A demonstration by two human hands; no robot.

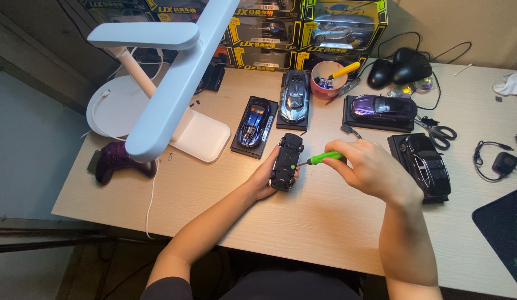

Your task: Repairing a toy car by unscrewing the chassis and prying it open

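Your left hand [264,178] cradles a black model car [286,161] belly-up just above the desk [325,222], fingers closed around its flank, while your right hand [369,169] pinches a green screwdriver [321,159] with its tip at the chassis. The step looks like working an underside screw; the next turn calls for a steady car and a squarely seated tip. Your forearms converge from below, right wrist cocked inward. Blue [254,121], silver [295,99] and purple [382,107] cars stand beyond.

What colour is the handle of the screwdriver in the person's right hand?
Bright green. The screwdriver in the right hand shows clearly in the head view, its tip at the upturned black toy car.
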